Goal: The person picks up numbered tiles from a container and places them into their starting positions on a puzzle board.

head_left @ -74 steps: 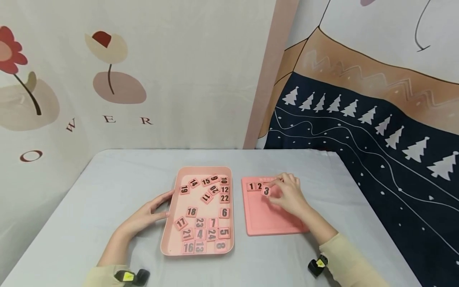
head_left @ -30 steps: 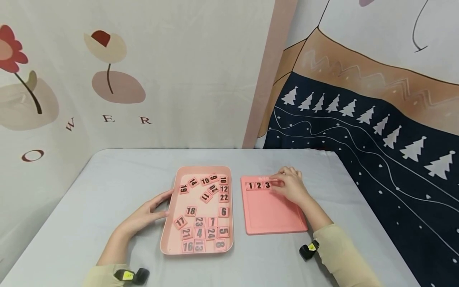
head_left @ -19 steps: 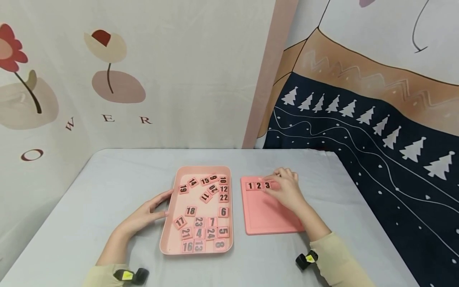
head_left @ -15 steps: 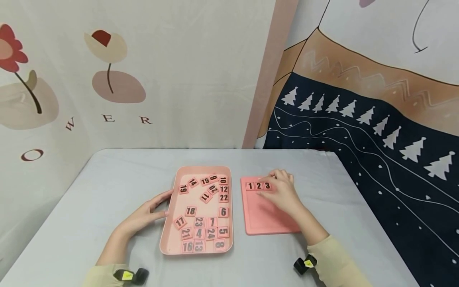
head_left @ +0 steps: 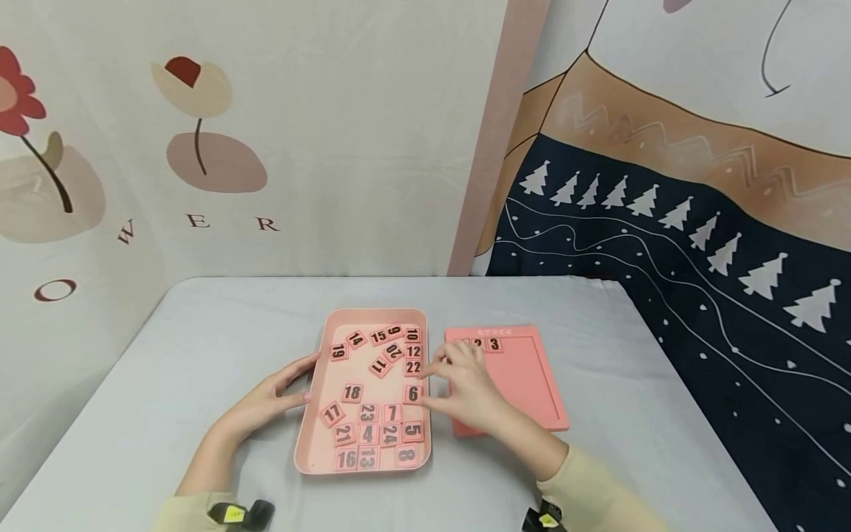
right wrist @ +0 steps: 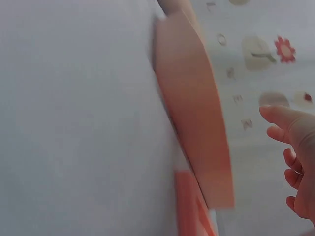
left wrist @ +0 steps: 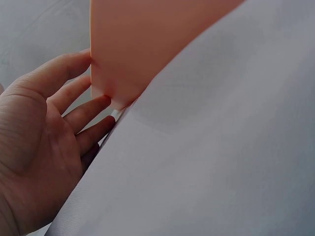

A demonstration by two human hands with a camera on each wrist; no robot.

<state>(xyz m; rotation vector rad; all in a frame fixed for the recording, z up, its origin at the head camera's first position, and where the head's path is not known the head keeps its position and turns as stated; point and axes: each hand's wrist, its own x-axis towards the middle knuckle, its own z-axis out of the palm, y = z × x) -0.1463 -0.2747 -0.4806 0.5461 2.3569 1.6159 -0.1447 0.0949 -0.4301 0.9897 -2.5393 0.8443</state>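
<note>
A pink tray (head_left: 362, 316) holds several loose number tiles, such as tile 6 (head_left: 413, 394) and tile 22 (head_left: 413, 368). Along its left wall rests my left hand (head_left: 269, 399); in the left wrist view its fingertips touch the outside of the tray (left wrist: 138, 44). My right hand (head_left: 468, 391) reaches over the tray's right rim, thumb and finger spread near tile 6, holding nothing. To the right lies a pink board (head_left: 518, 377), with tile 2 (head_left: 477, 343) and tile 3 (head_left: 494, 344) in its top row. The right hand covers most of tile 1.
A white cloth (head_left: 266, 310) covers the table. Behind it hang a pale curtain (head_left: 366, 148) with flower prints and a dark cloth (head_left: 598, 236) with tree shapes. A black wrist camera (head_left: 259, 515) sits on the left sleeve.
The right hand set tile 3 beside tile 2 on the board, let go of it, then moved left and down to the tray's right edge. The left hand stayed at the tray.
</note>
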